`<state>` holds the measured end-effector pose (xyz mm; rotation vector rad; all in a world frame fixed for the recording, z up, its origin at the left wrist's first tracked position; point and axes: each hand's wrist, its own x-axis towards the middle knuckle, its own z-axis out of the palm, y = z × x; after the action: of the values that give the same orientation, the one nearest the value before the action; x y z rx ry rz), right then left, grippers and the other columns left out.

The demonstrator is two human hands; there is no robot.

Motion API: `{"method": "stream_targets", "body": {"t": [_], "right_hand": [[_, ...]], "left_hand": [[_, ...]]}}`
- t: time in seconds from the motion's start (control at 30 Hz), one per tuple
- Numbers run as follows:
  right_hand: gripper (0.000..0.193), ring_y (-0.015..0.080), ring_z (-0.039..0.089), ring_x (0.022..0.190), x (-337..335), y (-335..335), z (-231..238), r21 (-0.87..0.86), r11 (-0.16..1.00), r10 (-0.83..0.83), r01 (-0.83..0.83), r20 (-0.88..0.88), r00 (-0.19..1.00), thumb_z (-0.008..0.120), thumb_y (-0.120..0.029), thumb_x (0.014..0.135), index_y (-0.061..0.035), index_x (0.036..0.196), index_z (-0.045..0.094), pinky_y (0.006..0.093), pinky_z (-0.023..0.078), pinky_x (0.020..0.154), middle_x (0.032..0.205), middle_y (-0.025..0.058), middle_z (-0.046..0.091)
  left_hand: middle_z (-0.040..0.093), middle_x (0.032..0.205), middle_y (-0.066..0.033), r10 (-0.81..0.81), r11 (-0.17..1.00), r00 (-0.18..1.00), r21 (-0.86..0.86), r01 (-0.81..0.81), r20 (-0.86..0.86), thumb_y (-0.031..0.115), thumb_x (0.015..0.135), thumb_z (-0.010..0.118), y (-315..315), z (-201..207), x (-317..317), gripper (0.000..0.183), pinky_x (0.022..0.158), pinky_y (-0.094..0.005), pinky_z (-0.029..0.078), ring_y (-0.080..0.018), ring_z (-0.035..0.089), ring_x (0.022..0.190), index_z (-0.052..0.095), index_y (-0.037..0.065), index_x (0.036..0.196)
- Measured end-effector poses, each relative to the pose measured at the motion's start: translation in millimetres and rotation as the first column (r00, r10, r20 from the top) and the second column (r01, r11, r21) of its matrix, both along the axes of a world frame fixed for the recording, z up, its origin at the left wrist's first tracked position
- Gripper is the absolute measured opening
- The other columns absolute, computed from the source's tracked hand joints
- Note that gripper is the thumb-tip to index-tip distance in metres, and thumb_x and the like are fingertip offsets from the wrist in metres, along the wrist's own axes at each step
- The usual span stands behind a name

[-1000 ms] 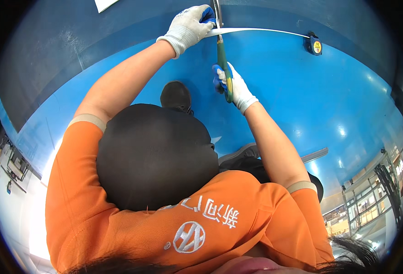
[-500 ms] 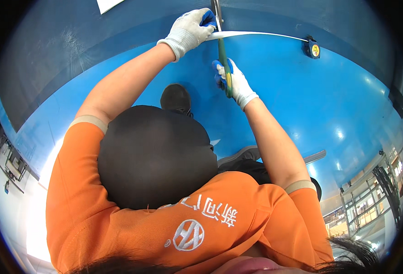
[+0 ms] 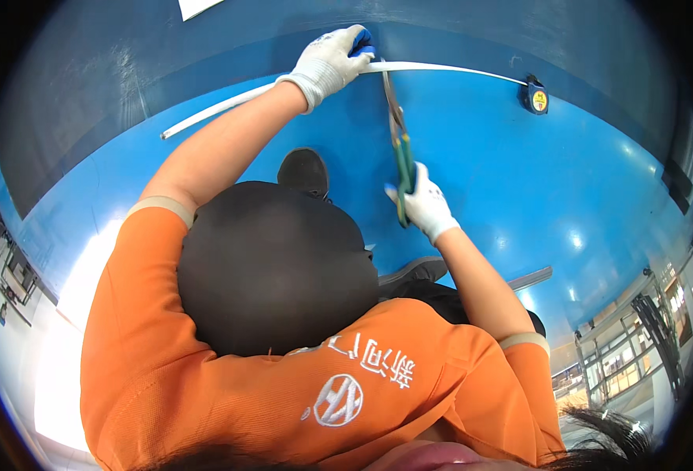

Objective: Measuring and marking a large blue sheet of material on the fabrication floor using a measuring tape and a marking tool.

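My left hand (image 3: 335,61), in a white knit glove with blue fingers, is closed in a pinch on the white tape blade (image 3: 441,67) of a tape measure. The blade runs right to its dark blue case (image 3: 535,97) and left behind my forearm to a free end. In my gloved right hand (image 3: 428,206) are shears with green handles (image 3: 405,161), held around the handles. Their metal blades point away from me, the tips close to the tape just right of my left hand. Whether the tips touch the tape I cannot tell.
Blue glossy floor (image 3: 503,173) lies under the hands, with a dark band (image 3: 229,51) along the far side. A white sheet (image 3: 197,6) shows at the top edge. My knee (image 3: 276,267) and shoe (image 3: 303,171) are close below the tape. Metal racks (image 3: 621,345) stand at the right.
My right hand has drawn the shears back toward me, and their blades no longer cross the tape. The tape's free end now shows left of my left forearm.
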<state>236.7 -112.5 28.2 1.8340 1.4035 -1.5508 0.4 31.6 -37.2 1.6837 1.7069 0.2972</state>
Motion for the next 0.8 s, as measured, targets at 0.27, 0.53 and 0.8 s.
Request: {"method": "stream_targets", "body": {"t": [0.27, 0.53, 0.8], "right_hand": [[0.07, 0.0387, 0.066, 0.089, 112, 11, -13, 0.093, 0.732, 0.579, -0.675, 0.438, 0.688, 0.071, -0.024, 0.08, -0.0034, 0.14, 0.041, 0.0448, 0.055, 0.076, 0.109, 0.0228, 0.064], [0.087, 0.039, 0.041, 0.132, 162, 158, -108, 0.509, 0.688, 0.121, -0.517, 0.623, 0.773, 0.08, -0.029, 0.07, -0.0256, 0.147, 0.039, 0.0456, 0.043, 0.103, 0.148, 0.02, 0.037], [0.076, 0.0357, 0.041, 0.134, 227, 184, -198, 0.538, 0.788, 0.063, -0.3, 0.414, 0.908, 0.077, -0.015, 0.076, -0.0302, 0.143, 0.046, 0.0398, 0.039, 0.11, 0.147, 0.0137, 0.039]], "left_hand": [[0.06, 0.117, -0.0147, -0.007, 0.98, 0.967, 0.189, 0.057, -0.256, 0.038, 0.086, 0.063, -19, -21, -23, 0.046, 0.095, -0.0437, 0.046, -0.0337, 0.057, 0.107, 0.057, 0.007, 0.119], [0.049, 0.118, -0.0289, 0.855, 0.342, 0.137, 0.344, -0.874, -0.5, 0.044, 0.083, 0.059, -82, -100, -183, 0.065, 0.091, -0.048, 0.046, -0.0402, 0.055, 0.102, 0.042, -0.006, 0.122], [0.059, 0.086, -0.0117, 0.776, -0.341, -0.424, -0.256, -0.905, 0.467, 0.031, 0.088, 0.063, -105, -106, -289, 0.032, 0.068, -0.0358, 0.052, -0.0259, 0.06, 0.076, 0.055, 0.005, 0.105]]}}
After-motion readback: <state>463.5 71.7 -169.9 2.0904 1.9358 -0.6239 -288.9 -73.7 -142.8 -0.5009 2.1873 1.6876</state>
